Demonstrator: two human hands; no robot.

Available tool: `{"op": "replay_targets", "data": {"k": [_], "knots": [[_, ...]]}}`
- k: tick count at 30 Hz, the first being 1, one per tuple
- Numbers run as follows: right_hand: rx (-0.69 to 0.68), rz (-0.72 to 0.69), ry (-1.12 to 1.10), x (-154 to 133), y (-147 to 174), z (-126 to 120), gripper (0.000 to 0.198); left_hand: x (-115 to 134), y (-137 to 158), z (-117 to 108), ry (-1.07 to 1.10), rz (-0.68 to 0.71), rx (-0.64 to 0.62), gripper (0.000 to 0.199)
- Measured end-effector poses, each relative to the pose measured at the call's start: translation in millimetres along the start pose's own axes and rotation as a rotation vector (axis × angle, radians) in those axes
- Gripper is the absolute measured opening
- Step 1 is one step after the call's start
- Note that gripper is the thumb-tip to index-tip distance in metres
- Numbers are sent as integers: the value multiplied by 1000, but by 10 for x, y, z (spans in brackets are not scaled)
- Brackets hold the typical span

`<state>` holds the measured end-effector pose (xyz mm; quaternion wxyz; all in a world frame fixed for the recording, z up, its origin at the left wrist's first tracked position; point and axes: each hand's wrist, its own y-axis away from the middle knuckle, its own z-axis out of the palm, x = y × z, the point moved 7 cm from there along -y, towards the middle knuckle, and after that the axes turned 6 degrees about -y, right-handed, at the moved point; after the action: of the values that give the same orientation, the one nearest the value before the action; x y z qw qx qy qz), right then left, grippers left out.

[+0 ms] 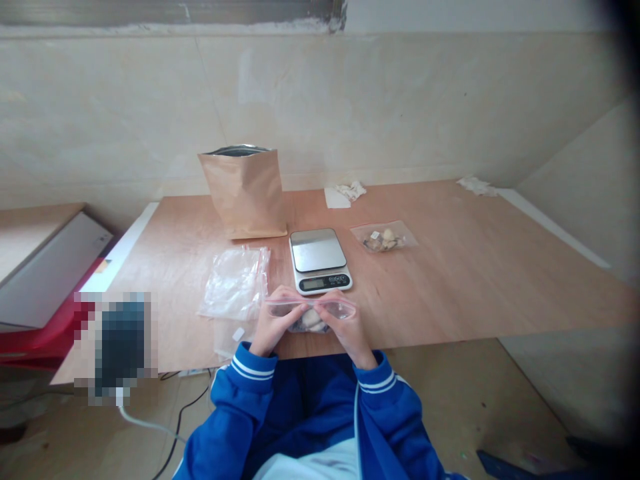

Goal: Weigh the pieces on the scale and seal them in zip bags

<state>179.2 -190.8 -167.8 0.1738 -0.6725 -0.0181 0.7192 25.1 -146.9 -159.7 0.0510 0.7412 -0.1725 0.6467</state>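
Note:
Near the table's front edge, a clear zip bag [313, 321] with pale and dark lumpy pieces inside is held between my two hands. My left hand [278, 319] pinches the bag's pink-edged top from the left. On the other side my right hand [346, 324] pinches the same top edge, the thumbs close together at its middle. The contents are partly hidden by my fingers, and I cannot tell what they are. Just beyond the bag stands a white kitchen scale [320, 253] with a bare metal plate and a small display.
Flat clear zip bags [235, 283] lie left of the scale. An upright brown paper pouch [245, 193] stands open behind them. Another filled zip bag [384, 237] rests right of the scale, and crumpled tissue [352, 191] at the back. A blurred-out dark object [123, 347] with a cable sits front left.

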Motion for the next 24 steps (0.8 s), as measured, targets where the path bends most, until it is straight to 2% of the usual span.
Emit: {"op": "replay_targets", "data": {"k": [8,16,24], "knots": [[39,-65,48,-48,12,19,9,41,-16,-5,-48,54,-1,17],[34,-27,6,-17,5,43,8,14,-6,-3,-14,22,-5,16],[19,-19,9,-45,14,83,6,21,-10,0,-51,118,-2,11]]}}
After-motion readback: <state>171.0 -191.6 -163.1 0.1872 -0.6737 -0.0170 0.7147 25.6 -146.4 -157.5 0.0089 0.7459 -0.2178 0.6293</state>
